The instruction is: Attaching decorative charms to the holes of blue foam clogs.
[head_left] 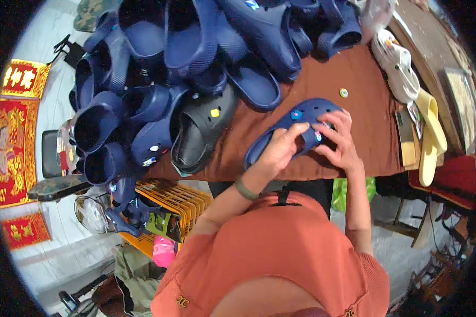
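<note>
A dark blue clog (314, 108) lies at the near edge of the brown-covered table, its toe pointing away and to the right. Small coloured charms sit in some of its holes, among them a blue one (296, 114). My left hand (278, 150) grips the clog at its foot opening, thumb on top and the other fingers hidden inside. Around the toe's right side curls my right hand (339, 138), its fingertips on the upper beside a pale charm. Farther off, a small round charm (344, 93) rests alone on the cloth. Left of the clog stands a black clog (209, 119) with a yellow charm.
Many dark blue clogs (190, 39) are heaped across the table's far and left parts. A white clog (396, 66) and a pale yellow slipper (432, 137) lie at the right edge. Below the table on the left is an orange plastic crate (166, 195).
</note>
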The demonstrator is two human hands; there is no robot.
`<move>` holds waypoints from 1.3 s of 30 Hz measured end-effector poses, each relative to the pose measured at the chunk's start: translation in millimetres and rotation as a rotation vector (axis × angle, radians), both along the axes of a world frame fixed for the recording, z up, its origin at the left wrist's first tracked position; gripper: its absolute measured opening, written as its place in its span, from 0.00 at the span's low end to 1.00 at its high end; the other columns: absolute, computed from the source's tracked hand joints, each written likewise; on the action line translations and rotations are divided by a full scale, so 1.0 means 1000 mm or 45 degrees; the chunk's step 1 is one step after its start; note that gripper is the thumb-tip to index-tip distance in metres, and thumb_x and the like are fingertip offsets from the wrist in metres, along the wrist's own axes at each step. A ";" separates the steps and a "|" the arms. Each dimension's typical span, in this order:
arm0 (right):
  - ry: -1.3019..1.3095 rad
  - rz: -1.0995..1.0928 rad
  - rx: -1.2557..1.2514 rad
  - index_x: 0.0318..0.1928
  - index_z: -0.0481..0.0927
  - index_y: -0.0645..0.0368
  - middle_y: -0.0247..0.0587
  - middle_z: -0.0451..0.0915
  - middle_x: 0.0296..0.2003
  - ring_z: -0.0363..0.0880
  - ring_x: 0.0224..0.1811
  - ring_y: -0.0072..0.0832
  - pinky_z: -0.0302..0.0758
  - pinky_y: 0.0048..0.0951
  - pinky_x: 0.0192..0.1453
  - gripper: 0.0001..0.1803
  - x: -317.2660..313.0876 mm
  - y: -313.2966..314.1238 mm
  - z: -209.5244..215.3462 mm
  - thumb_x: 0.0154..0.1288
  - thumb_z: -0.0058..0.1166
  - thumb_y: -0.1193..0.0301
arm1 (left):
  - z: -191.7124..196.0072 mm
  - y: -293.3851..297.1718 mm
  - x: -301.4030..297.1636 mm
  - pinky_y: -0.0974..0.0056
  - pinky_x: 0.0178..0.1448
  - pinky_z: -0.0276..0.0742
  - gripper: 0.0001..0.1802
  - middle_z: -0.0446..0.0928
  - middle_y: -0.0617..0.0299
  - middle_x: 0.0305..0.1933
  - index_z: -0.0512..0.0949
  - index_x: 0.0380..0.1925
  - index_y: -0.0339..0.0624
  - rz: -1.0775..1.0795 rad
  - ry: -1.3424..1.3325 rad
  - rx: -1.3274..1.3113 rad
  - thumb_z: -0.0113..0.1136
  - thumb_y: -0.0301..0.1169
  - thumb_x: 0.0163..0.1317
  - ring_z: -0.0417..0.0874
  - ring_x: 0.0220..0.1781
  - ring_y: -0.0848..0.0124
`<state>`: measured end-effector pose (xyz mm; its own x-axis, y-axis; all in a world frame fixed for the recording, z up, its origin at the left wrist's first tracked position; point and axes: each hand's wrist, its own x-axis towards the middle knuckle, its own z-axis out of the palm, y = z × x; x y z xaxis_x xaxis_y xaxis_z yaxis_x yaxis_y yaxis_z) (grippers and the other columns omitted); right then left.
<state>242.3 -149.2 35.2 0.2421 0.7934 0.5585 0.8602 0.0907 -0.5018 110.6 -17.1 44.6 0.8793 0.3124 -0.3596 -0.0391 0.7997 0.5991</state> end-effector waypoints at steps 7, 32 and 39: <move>0.196 -0.277 0.183 0.33 0.79 0.56 0.38 0.77 0.42 0.70 0.50 0.38 0.55 0.49 0.65 0.09 -0.021 0.000 -0.022 0.50 0.62 0.71 | -0.005 -0.011 -0.007 0.76 0.34 0.69 0.12 0.75 0.74 0.27 0.81 0.26 0.35 0.008 -0.009 0.569 0.59 0.33 0.62 0.72 0.29 0.85; 0.624 -0.547 0.409 0.56 0.69 0.62 0.49 0.66 0.55 0.63 0.60 0.38 0.61 0.36 0.64 0.29 -0.020 -0.002 -0.027 0.54 0.59 0.66 | -0.011 -0.034 -0.029 0.59 0.29 0.71 0.15 0.75 0.57 0.34 0.78 0.39 0.46 0.249 -0.401 2.635 0.60 0.24 0.48 0.77 0.32 0.59; 0.992 -0.496 0.280 0.57 0.70 0.64 0.45 0.67 0.58 0.62 0.63 0.34 0.55 0.32 0.68 0.19 -0.011 -0.012 -0.039 0.67 0.43 0.70 | -0.013 -0.040 -0.030 0.60 0.30 0.70 0.11 0.73 0.59 0.30 0.79 0.34 0.47 0.165 -0.128 2.657 0.60 0.24 0.49 0.76 0.29 0.60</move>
